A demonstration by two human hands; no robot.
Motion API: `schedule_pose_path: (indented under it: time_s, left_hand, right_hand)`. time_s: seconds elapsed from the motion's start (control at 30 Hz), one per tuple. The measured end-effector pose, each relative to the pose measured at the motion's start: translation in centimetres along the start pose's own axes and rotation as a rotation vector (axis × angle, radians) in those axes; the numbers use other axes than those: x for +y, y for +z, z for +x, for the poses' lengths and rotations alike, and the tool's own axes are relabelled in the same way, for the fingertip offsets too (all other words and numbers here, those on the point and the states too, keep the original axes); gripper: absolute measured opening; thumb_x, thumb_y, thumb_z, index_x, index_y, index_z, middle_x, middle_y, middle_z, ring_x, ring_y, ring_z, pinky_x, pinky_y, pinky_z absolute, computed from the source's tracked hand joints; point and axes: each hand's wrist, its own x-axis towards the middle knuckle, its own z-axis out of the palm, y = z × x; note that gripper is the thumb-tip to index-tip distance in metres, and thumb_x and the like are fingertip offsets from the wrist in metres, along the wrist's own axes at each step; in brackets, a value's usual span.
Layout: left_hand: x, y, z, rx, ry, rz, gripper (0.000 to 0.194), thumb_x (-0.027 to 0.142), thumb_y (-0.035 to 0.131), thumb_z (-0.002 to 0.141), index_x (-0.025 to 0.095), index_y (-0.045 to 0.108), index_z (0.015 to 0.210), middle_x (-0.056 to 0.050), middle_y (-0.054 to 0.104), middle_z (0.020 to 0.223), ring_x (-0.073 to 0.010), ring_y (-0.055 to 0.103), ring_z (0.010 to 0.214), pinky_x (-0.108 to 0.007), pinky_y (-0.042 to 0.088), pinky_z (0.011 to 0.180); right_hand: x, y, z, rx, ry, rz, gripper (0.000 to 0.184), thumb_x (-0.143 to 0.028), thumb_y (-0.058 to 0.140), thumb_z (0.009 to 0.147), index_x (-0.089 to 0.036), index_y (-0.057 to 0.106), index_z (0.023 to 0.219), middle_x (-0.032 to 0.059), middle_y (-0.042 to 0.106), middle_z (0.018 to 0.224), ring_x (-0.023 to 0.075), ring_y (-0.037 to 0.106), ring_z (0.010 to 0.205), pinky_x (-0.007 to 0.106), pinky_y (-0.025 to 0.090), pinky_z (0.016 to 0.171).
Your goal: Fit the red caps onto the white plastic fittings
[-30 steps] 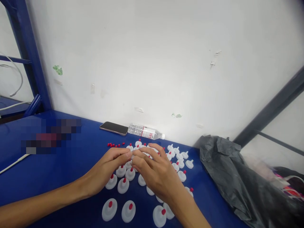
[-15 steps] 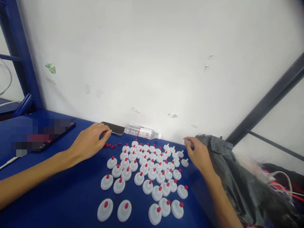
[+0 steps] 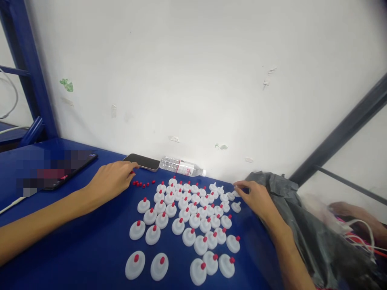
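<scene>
Left hand: the left hand (image 3: 111, 177) is now hovering at the loose red caps (image 3: 144, 185); a second ago it was meeting the other hand over the white pieces. Its thumb and finger are curling nearly together, with a speck of red showing at the tips; whether they are gripping a cap, I cannot tell.
Right hand: the right hand (image 3: 255, 197) is now reaching to the bare-necked white pieces (image 3: 236, 207), its fingertips partly covering the farthest ones. Thumb and forefinger are bending toward each other with a narrow gap behind the tips; whether they are pinching a piece, I cannot tell.
Red caps: they are lying in a loose cluster just below and to the right of the left fingertips.
Red-tipped white pieces: the red-tipped white pieces (image 3: 194, 221) are spreading between the two sets of fingers and nearer the wearer, no longer hidden by the hands.
Phone and bottle: the black phone (image 3: 145, 161) is lying just beyond the left fingertips, the clear bottle (image 3: 184, 167) beyond the pieces, between both hands.
Dark bag: the dark bag (image 3: 281, 209) is slumping to the right of the right fingers; a bare limb (image 3: 363, 215), apparently another person's, is now showing past it.
Work: the hands appear to be attending to two separate groups.
</scene>
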Motion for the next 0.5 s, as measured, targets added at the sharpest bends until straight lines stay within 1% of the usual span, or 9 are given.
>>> schedule_pose_path:
  time_s: [0.1,0.17,0.27,0.4,0.5]
  left_hand:
    - [-0.2,0.0,-0.1,-0.018,-0.009,0.019,0.020,0.026,0.047,0.093,0.022,0.066,0.093,-0.008,0.074,0.095,-0.0276,0.065,0.082,-0.031,0.038,0.064]
    - [-0.3,0.1,-0.1,-0.032,-0.012,0.033,0.019,0.026,0.047,0.093,0.022,0.065,0.087,-0.007,0.073,0.092,-0.0274,0.064,0.082,-0.030,0.036,0.063]
    - [-0.4,0.2,-0.2,-0.064,-0.010,0.052,0.018,0.022,0.048,0.091,0.022,0.066,0.086,-0.008,0.073,0.094,-0.0276,0.064,0.086,-0.029,0.034,0.063]
    - [-0.6,0.2,-0.2,-0.108,-0.020,0.073,0.019,0.018,0.048,0.088,0.021,0.067,0.086,-0.009,0.074,0.093,-0.0269,0.065,0.083,-0.029,0.034,0.062]
    - [-0.6,0.2,-0.1,-0.129,-0.033,0.089,0.023,0.018,0.045,0.089,0.021,0.067,0.085,-0.010,0.075,0.092,-0.0290,0.066,0.082,-0.031,0.034,0.061]
  right_hand:
    - [-0.3,0.1,-0.1,-0.050,-0.012,0.004,0.023,-0.026,0.057,0.091,-0.022,0.078,0.099,0.0109,0.077,0.092,0.0297,0.073,0.089,0.041,0.054,0.082]
    - [-0.5,0.2,-0.2,-0.088,-0.023,0.014,0.025,-0.026,0.056,0.091,-0.023,0.079,0.100,0.0104,0.077,0.093,0.0292,0.073,0.089,0.040,0.053,0.082]
    - [-0.6,0.6,-0.2,-0.133,-0.022,0.031,0.024,-0.026,0.056,0.090,-0.023,0.079,0.098,0.0094,0.078,0.090,0.0284,0.073,0.088,0.039,0.053,0.081]
    - [-0.4,1.2,0.0,-0.172,0.012,0.064,0.020,-0.025,0.058,0.088,-0.023,0.077,0.095,0.0068,0.078,0.086,0.0255,0.073,0.083,0.036,0.052,0.080]
    - [-0.3,1.6,0.1,-0.193,0.056,0.095,0.016,-0.024,0.060,0.086,-0.023,0.075,0.089,0.0042,0.078,0.086,0.0232,0.073,0.082,0.034,0.052,0.078]
